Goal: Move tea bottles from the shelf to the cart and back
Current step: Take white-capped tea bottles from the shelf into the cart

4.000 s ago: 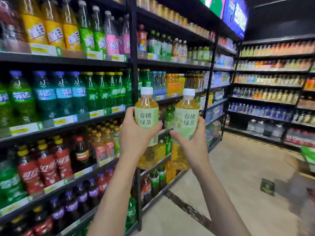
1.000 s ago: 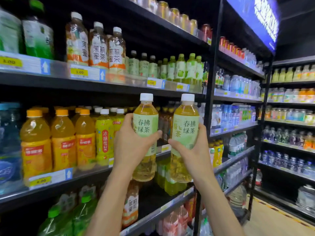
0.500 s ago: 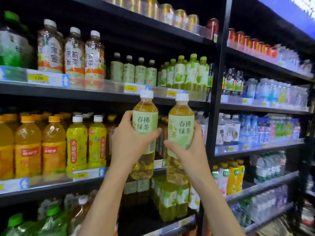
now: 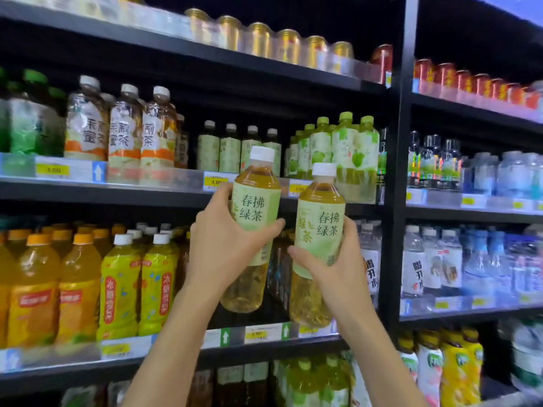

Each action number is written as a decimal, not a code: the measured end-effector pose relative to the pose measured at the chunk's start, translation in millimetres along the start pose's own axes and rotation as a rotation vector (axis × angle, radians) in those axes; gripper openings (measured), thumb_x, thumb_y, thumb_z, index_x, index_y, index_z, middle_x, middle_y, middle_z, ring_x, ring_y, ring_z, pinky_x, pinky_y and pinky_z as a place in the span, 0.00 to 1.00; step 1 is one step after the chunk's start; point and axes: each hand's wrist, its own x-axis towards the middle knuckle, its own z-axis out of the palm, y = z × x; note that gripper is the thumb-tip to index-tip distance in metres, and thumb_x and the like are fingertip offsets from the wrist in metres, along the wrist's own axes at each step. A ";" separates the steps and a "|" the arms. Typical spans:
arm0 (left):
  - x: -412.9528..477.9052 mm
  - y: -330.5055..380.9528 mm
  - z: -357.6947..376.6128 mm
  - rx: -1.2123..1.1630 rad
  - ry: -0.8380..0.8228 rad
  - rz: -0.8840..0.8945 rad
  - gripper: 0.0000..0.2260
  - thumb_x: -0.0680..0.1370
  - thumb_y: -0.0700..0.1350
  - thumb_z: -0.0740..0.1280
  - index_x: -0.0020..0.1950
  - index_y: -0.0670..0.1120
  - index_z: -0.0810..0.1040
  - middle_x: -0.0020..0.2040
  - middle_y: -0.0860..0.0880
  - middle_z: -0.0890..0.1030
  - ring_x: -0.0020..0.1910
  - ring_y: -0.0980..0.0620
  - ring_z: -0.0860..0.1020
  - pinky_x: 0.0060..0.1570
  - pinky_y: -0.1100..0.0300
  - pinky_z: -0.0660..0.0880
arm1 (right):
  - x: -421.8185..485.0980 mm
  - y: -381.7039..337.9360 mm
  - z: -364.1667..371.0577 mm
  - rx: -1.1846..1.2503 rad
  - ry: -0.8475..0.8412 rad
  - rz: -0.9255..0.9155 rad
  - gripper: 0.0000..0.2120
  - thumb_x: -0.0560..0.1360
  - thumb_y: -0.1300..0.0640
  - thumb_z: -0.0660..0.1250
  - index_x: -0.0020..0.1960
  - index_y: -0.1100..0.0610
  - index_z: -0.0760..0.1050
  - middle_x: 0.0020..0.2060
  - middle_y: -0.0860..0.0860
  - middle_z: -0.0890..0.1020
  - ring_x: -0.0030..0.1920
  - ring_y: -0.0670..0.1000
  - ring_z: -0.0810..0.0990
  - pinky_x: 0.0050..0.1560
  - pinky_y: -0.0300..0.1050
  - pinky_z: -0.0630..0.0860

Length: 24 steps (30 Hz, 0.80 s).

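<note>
Tea bottles, two, both held in the air in front of the middle shelf bay, on no shelf. The left tea bottle (image 4: 254, 212) sits higher, the right tea bottle (image 4: 320, 227) just beside it and lower, w/ a narrow gap btwn.

Nearest around them: lower shelf edge (image 4: 264, 333) w/ price tags, right by the bottle bases. Left of the hands stand yellow-label bottles (image 4: 120, 286), then orange-cap bottles (image 4: 32, 289). Farther back and up is the upper shelf lip (image 4: 117, 195); behind it, set deep, a row of small pale-label bottles (image 4: 229, 151), w/ green-cap bottles (image 4: 343, 148) at the front to their right. Black upright post (image 4: 393, 201) on the right, water bottles (image 4: 440, 259) beyond. Cans (image 4: 258, 39) line the top shelf, farthest.

Left hand (image 4: 217, 248) wraps the left bottle's label, thumb across the front, fingers round the back. Right hand (image 4: 338, 268) grips the right bottle the same way, lower on the label.

Both bottles stand caps up, long axis approx vertical, tops leaning slightly right, labels facing the camera.
</note>
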 end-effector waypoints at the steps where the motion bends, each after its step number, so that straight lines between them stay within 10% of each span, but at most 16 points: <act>1: 7.9 4.5 1.3 0.006 0.002 0.022 0.25 0.63 0.59 0.80 0.55 0.58 0.74 0.44 0.59 0.83 0.41 0.65 0.81 0.45 0.52 0.82 | 9.0 -1.2 -0.1 -0.002 -0.010 -0.020 0.34 0.70 0.60 0.78 0.68 0.45 0.65 0.51 0.36 0.80 0.49 0.33 0.79 0.46 0.30 0.77; 24: 200.2 31.7 39.3 0.050 0.256 0.380 0.27 0.64 0.60 0.78 0.56 0.51 0.73 0.45 0.57 0.82 0.44 0.59 0.82 0.46 0.50 0.82 | 228.5 -36.2 38.5 0.167 0.085 -0.440 0.32 0.70 0.62 0.78 0.67 0.54 0.64 0.57 0.46 0.80 0.55 0.41 0.81 0.55 0.38 0.79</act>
